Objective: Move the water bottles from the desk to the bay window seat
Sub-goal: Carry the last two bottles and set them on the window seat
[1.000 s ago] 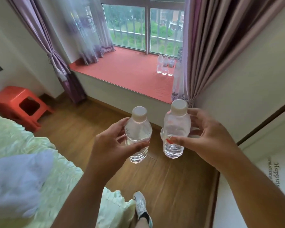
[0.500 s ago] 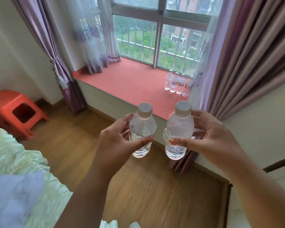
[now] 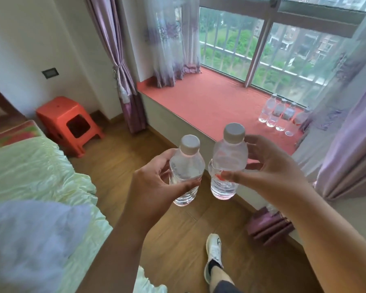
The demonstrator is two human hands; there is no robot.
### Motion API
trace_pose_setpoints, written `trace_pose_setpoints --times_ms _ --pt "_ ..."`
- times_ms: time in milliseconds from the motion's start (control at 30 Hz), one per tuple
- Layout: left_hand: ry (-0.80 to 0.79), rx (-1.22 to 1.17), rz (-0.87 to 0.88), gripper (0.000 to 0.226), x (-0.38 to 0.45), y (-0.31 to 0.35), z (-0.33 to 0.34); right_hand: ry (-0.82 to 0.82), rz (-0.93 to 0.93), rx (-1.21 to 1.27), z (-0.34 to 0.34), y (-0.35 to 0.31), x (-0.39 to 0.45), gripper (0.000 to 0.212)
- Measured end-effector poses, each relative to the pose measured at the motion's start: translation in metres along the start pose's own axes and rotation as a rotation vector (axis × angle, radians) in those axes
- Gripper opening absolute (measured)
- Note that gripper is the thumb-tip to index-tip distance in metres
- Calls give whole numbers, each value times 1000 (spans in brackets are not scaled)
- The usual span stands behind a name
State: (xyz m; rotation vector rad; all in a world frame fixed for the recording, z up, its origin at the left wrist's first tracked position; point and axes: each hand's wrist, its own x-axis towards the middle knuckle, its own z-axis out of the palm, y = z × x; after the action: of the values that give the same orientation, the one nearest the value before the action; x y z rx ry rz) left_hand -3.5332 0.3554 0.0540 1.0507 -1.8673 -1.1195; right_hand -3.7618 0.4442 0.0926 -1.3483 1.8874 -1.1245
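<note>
Red bay window seat under window, running L to R. Row of 4 clear water bottles upright at far R end, side by side, near glass; rightmost partly behind sheer curtain. Sheer curtain hem resting on seat's L back corner. Wood floor below w/ orange plastic stool by wall, bed w/ pale green cover at L, purple curtain bundle against seat base, white shoe on boards.

Home bedroom: bed, curtained bay window seat
</note>
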Motion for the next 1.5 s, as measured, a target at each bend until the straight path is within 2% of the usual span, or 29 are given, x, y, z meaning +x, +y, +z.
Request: trace_pose_setpoints --times_ms 300,600,733,833,1033,1300,1500 --pt "115 80 -64 79 95 -15 -5 -126 -51 73 9 11 130 74" --pt "213 89 -63 78 208 -13 18 -166 -81 99 -13 21 257 72" --pt "185 54 -83 68 249 -13 22 -131 -80 83 -23 22 296 70" --pt "175 52 -61 69 282 -18 22 -117 -65 85 -27 25 322 68" --pt "31 -19 -67 76 361 -38 21 -25 -1 66 -25 30 372 69" --pt "-193 -17 28 89 479 -53 8 223 58 21 -23 17 430 76" --pt "-363 -27 94 85 539 -67 17 372 148 87 -21 24 438 84"
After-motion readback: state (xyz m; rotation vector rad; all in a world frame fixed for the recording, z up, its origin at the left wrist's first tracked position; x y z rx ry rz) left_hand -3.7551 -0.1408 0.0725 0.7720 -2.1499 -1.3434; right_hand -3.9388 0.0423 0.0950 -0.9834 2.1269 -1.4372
